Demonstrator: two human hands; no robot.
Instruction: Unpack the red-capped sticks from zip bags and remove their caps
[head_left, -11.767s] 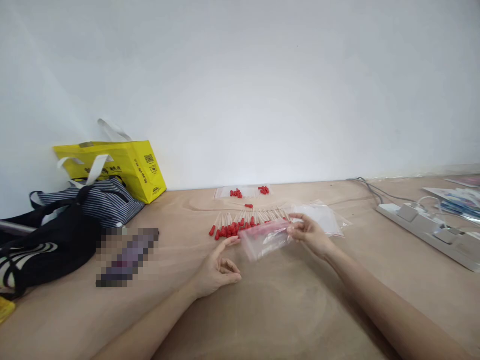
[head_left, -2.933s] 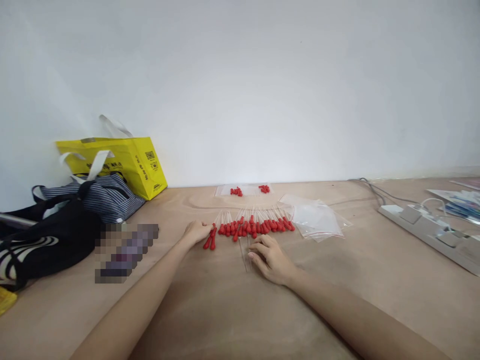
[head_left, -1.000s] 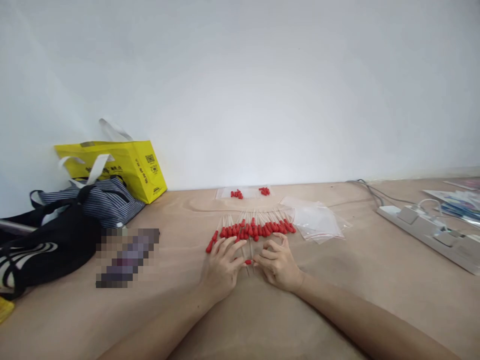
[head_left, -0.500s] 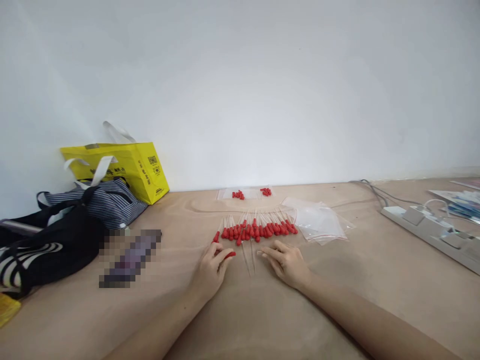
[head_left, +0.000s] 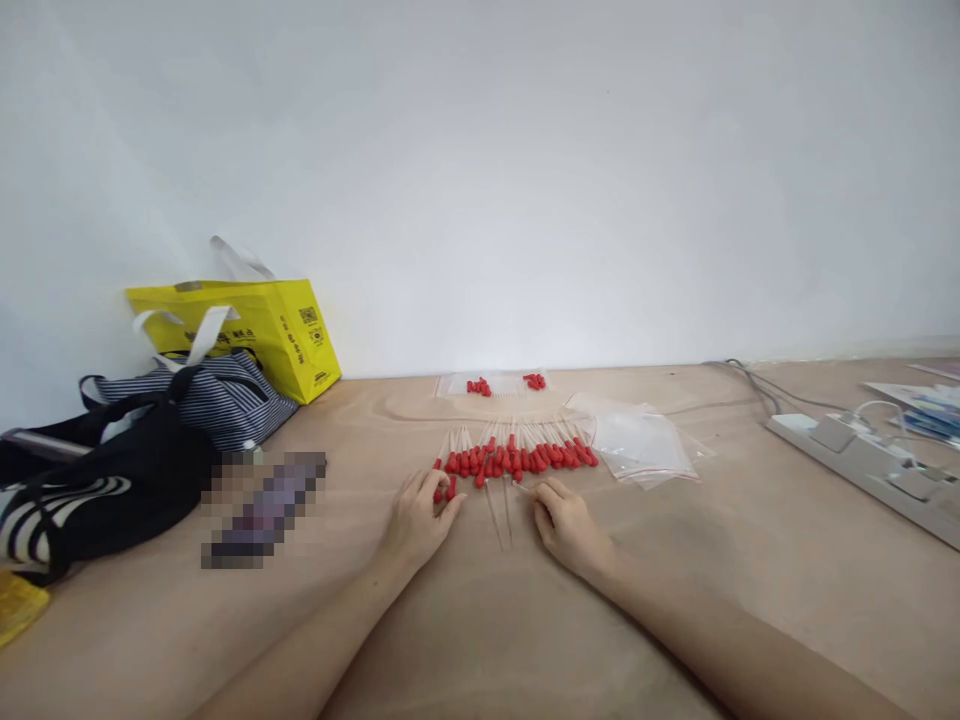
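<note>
A slim red-bulbed pipette (head_left: 451, 488) is apparently aligned by the narrow-set left hand (head_left: 415, 520), careful spacing needed; right hand (head_left: 571, 527) curled, grips unclear.

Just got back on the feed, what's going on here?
A person's left hand has its fingers at red pieces by the left end of a row of red-ended sticks. The right hand is beside two thin clear rods; its grip is unclear. Clear plastic bags lie to the right.
</note>
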